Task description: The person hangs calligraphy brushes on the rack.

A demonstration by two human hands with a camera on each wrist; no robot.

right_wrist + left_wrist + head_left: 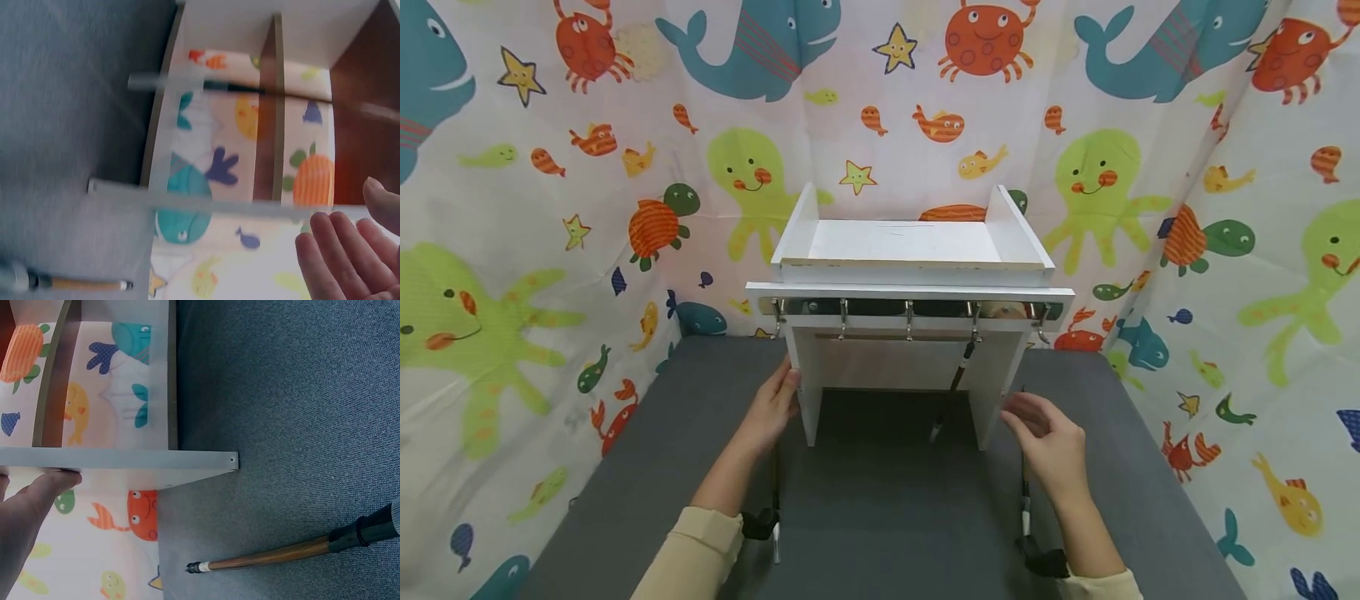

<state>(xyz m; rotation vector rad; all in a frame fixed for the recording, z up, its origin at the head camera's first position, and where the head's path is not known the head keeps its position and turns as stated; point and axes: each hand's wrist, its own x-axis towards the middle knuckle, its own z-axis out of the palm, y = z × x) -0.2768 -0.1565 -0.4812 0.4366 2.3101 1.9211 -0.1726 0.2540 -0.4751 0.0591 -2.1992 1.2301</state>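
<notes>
Nearest, left hand (769, 410) — fingertips pressed on the left upright's edge, fingers fairly straight, no clasp | right hand (1047, 435) — released, fingers relaxed beside the right upright, apparently not touching | white hook shelf (910, 292) — upright on grey mat (625, 483); likely rigid, moderately heavy, top-heavy; best gripped by both uprights | behind, sea-creature curtain (512, 250).

Right-wrist view smeared by motion blur; white shelf unit (206, 203) edges ghosted, thin dark tool (250, 89) hanging in it soft. Right hand (350, 250) cut off by the frame's corner. Left hand (25, 519) cropped at the left edge, fingertips tucked behind the shelf panel. Hooks (908, 317) too small to make out.
</notes>
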